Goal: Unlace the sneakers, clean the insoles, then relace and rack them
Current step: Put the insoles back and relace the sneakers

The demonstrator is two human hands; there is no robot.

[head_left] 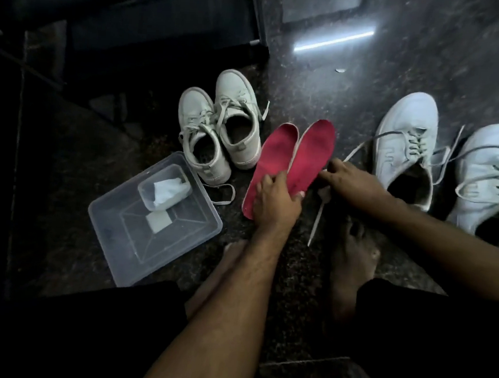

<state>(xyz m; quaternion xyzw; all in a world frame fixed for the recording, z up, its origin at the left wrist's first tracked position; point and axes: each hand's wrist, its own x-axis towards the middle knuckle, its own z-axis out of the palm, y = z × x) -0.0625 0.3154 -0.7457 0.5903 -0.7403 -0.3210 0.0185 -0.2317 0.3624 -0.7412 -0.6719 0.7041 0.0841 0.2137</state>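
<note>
Two red insoles (pixel 313 152) lie side by side on the dark floor, toes pointing away from me. My left hand (pixel 274 199) grips the heel ends of both, thumb over the right one. My right hand (pixel 352 181) is beside the right insole's edge and pinches a white lace (pixel 319 214) that trails toward my foot. A greyish pair of laced sneakers (pixel 216 133) stands left of the insoles. A white pair (pixel 404 146) sits at the right, its second shoe (pixel 491 182) partly cut off, laces loosened.
A clear plastic tray (pixel 138 240) at the left holds a small tub (pixel 165 189) with a white cloth and a pale sponge (pixel 159 221). A dark rack frame (pixel 254 15) stands at the back. My bare feet (pixel 353 255) rest on the polished stone floor.
</note>
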